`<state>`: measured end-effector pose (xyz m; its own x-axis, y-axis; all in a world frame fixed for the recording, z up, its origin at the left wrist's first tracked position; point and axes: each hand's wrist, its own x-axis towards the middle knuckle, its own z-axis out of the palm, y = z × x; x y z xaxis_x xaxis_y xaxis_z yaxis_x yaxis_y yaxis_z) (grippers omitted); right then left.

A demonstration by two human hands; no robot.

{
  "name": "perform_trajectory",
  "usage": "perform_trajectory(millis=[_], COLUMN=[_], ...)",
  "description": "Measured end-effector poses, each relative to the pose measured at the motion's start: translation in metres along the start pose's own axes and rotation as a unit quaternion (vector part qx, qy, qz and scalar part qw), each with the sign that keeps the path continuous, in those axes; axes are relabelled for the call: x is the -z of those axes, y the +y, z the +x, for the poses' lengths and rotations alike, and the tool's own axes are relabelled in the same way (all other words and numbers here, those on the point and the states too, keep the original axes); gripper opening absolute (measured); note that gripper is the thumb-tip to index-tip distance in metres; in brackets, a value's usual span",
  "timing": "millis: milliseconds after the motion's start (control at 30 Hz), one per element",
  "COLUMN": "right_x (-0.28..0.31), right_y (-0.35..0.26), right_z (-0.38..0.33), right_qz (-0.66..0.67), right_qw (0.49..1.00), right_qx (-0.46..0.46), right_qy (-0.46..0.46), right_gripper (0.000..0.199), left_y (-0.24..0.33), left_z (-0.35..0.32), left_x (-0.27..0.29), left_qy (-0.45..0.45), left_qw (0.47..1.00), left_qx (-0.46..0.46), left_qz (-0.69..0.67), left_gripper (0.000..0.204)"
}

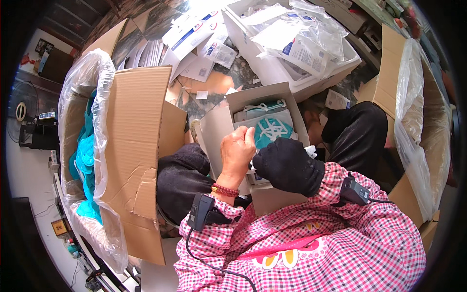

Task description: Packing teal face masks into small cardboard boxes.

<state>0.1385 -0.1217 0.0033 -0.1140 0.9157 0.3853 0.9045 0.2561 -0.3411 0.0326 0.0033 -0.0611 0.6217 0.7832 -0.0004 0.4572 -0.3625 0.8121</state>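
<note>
My bare left hand (237,151) is closed, with thumb and fingers pinched together. Whatever it pinches is hidden. Beside it, almost touching, my black-gloved right hand (287,164) is curled closed, and a bit of white material (310,152) pokes out at its far side. Both hands are above an open pale carton (233,100) between my legs. Just beyond them in the carton lies a teal face mask (273,131) with white straps bunched on top. Farther back in it is a clear packet with white bands (265,108).
At left stands a cardboard box (134,160) lined with clear plastic, with teal masks (85,153) inside. Another plastic-lined box (421,131) is at right. A white foam bin (335,70) holds printed plastic bags. Flat white cartons (187,41) lie on the floor ahead.
</note>
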Motion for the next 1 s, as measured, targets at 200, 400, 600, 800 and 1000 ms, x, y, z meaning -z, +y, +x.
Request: perform_trajectory(millis=[200, 400, 600, 800, 1000], right_x=[0.011, 0.026, 0.006, -0.024, -0.037], right_y=[-0.037, -0.024, 0.031, 0.059, 0.078], right_z=[0.003, 0.013, 0.011, -0.005, -0.01], right_qz=[0.046, 0.096, 0.018, 0.04, -0.041], right_qw=[0.999, 0.994, 0.986, 0.981, 0.999], right_qx=[0.023, 0.038, -0.056, -0.092, -0.035], right_qy=[0.006, -0.021, -0.155, -0.167, -0.009], right_gripper=[0.009, 0.014, 0.017, 0.016, 0.026], left_y=[-0.006, -0.02, -0.033, -0.041, -0.019], left_z=[0.014, 0.013, 0.021, 0.024, 0.021], left_x=[0.016, 0.012, -0.027, -0.052, -0.019], left_qy=[-0.003, 0.058, -0.054, -0.088, -0.152], left_qw=[0.996, 0.973, 0.92, 0.869, 0.907], left_qx=[0.093, -0.014, -0.147, -0.101, -0.114], left_qz=[-0.01, 0.221, 0.358, 0.476, 0.376], left_gripper=[0.031, 0.029, 0.018, 0.038, 0.024])
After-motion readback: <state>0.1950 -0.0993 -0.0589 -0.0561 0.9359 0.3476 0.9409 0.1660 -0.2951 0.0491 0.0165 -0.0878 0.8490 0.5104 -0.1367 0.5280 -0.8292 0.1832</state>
